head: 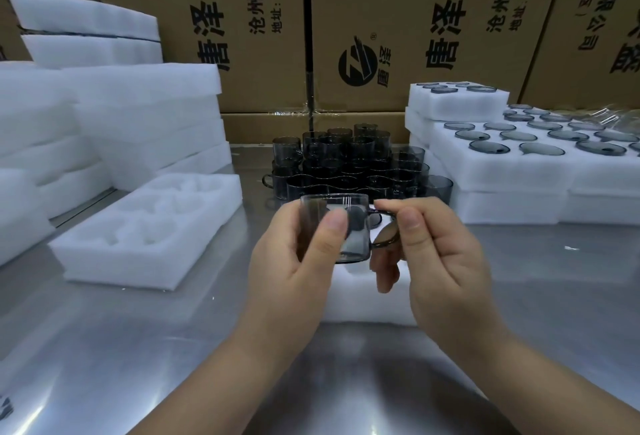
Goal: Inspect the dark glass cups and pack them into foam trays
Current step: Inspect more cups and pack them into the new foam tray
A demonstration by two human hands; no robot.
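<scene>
- The dark glass cup [337, 228] is held upright above the steel table [138, 348], in front of the stacked cups [349, 164].
- The left hand [291, 261] clasps its wall, thumb pressed against the glass.
- The right hand [440, 258] pinches the handle [384, 227].
- The cup is likely light, rigid, slick and brittle, so two-point support suits it.
- An empty foam tray [145, 230] waits to the left.

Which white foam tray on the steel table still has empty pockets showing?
The single white foam tray lying left of the hands; the stacked trays on the right already hold dark glass cups.
</scene>
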